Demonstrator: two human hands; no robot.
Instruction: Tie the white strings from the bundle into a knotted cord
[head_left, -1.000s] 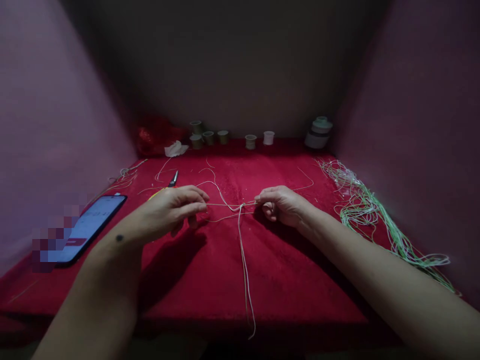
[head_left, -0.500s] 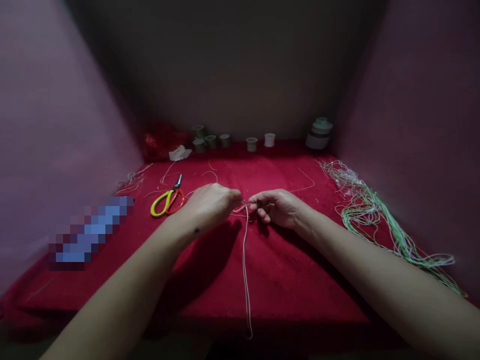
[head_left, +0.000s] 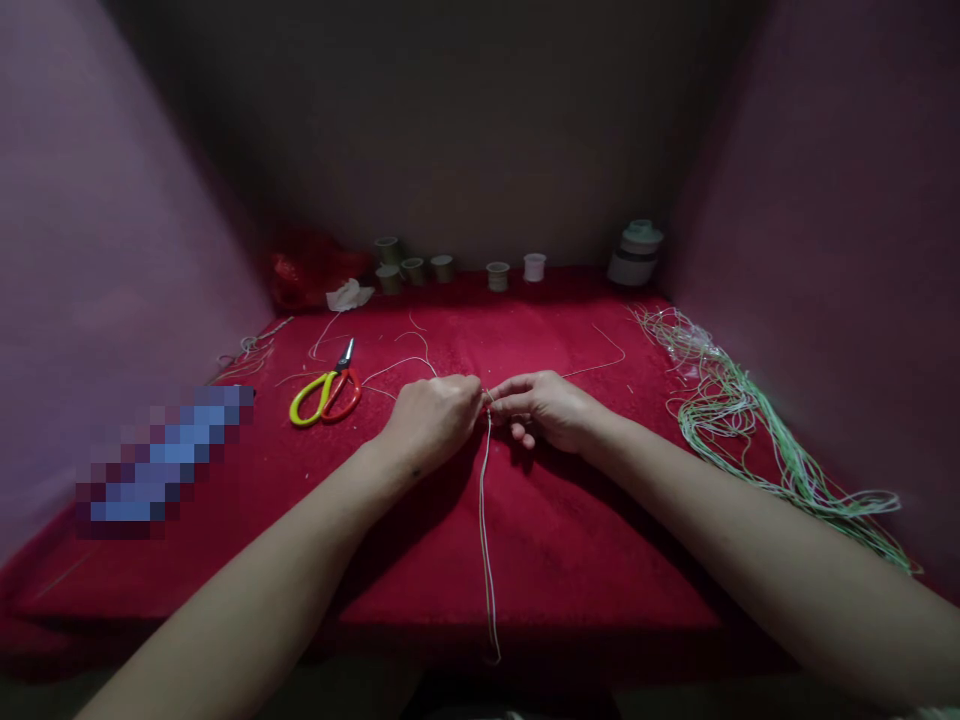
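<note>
Thin pale cords (head_left: 484,510) hang down from between my hands, over the red cloth and past its front edge. My left hand (head_left: 437,415) is closed, knuckles up, with the cord pinched at its fingertips; most of its fingers are hidden from me. My right hand (head_left: 544,405) pinches the cord between thumb and forefinger, its lower fingers curled loosely below. The fingertips of both hands nearly meet where the cords come together. Left of my left hand lie scissors (head_left: 326,395) with one yellow and one red handle.
Green and white cords (head_left: 780,440) lie in a tangled bundle at the right. Several thread spools (head_left: 498,276), a white jar (head_left: 635,255) and a red plastic bag (head_left: 311,272) line the back. A blurred blue item (head_left: 169,460) rests at the left. Walls close in both sides.
My hands have come closer together, the left moving right and turning knuckles up. The right fingers now pinch nearer the cords' meeting point. The whole view has shifted slightly.
</note>
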